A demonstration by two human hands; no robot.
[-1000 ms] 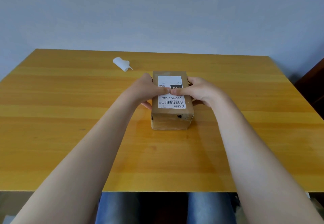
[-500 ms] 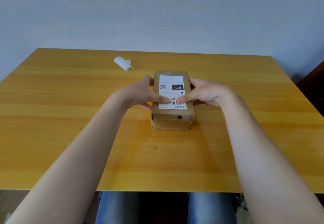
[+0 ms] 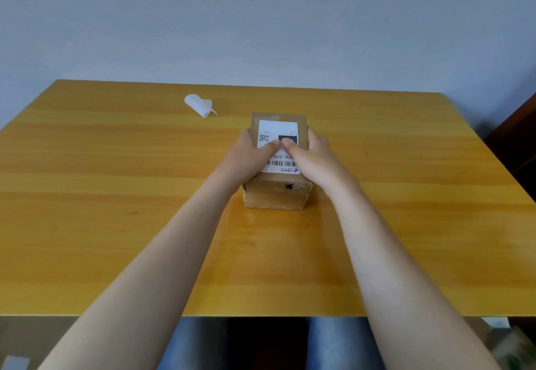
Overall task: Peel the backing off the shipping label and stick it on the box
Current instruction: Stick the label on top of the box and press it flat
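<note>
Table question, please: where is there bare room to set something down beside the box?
The table is bare left of the box, short of the curled backing, and right of it to the edge. The middle is crowded: left hand and right hand press the label.

I have one view only, from the camera worn on the head, looking forward and down across the table [image 3: 116, 224] toward the far wall [image 3: 261, 21]. It sits close: both forearms run up from the bottom edge, and the table's near edge and the knees show below.
</note>
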